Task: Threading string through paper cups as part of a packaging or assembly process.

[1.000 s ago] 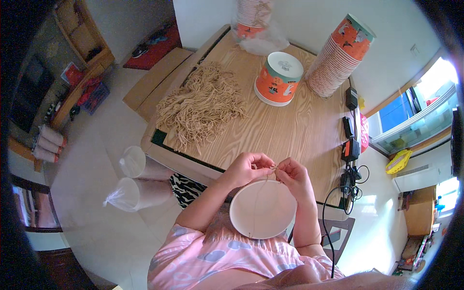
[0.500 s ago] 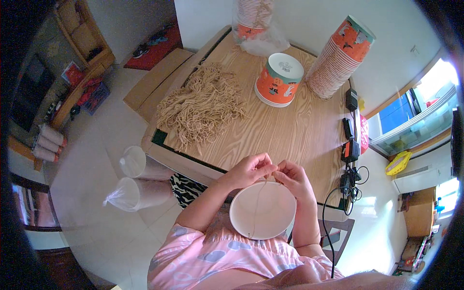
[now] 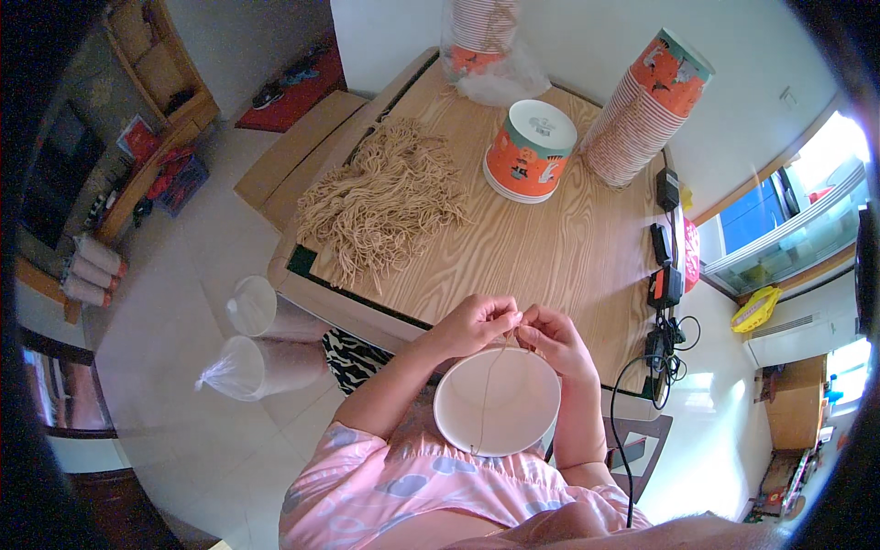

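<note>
A white-lined paper bucket rests against my lap, its open mouth tilted up toward me. A thin tan cord crosses the mouth from the near rim to the far rim. At the far rim my left hand pinches the cord, fingertips closed. My right hand pinches it too, touching the left fingertips. Whether the cord is knotted there is hidden by the fingers. Beyond my hands, a heap of tan cords lies on the wooden table.
An upturned orange and green paper bucket stands mid-table. A tall leaning stack of buckets is at the far right, another stack in plastic at the back. Black adapters and cables line the right edge. Bagged bucket stacks lie on the left.
The bucket has shifted slightly and its mouth tilts a little differently. Both hands have dropped a touch, still pinching the cord at the far rim.
</note>
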A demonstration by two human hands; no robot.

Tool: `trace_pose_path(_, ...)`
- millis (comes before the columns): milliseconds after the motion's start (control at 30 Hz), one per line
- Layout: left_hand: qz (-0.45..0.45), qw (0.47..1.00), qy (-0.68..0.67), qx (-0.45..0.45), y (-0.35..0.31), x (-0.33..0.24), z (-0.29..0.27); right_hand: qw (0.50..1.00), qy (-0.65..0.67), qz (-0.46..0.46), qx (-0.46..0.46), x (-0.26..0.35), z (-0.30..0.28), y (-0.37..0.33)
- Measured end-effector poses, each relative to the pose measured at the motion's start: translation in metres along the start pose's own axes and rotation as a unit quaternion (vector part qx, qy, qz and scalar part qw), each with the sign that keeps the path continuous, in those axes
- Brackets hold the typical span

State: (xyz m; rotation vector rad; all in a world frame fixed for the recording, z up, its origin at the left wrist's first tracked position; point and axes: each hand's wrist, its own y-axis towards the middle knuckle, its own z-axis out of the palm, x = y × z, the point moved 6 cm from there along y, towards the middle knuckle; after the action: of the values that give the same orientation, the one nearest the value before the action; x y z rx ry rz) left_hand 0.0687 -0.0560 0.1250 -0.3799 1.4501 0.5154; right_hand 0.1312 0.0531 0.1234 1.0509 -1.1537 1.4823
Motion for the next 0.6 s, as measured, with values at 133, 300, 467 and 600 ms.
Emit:
trace_pose_path(133, 0.048, 0.989, 0.131, -0.056, 0.000, -0.008, -0.003, 0.999, -0.034, 0.004, -0.012, -0.004, -0.002, 0.002)
trace_pose_path(300, 0.087, 0.953, 0.257, -0.134, 0.001, -0.018, -0.004, 0.989, -0.140, -0.047, -0.031, 0.003, -0.004, 0.002)
trace_pose_path(467, 0.004, 0.978, 0.175, -0.117, 0.002, -0.013, -0.006, 0.997, -0.034, -0.051, -0.036, 0.002, -0.007, 0.000)
trace_pose_path(600, 0.023, 0.987, 0.126, -0.094, 0.002, -0.002, -0.009, 0.998, -0.029, -0.030, -0.053, 0.001, -0.006, 0.000)
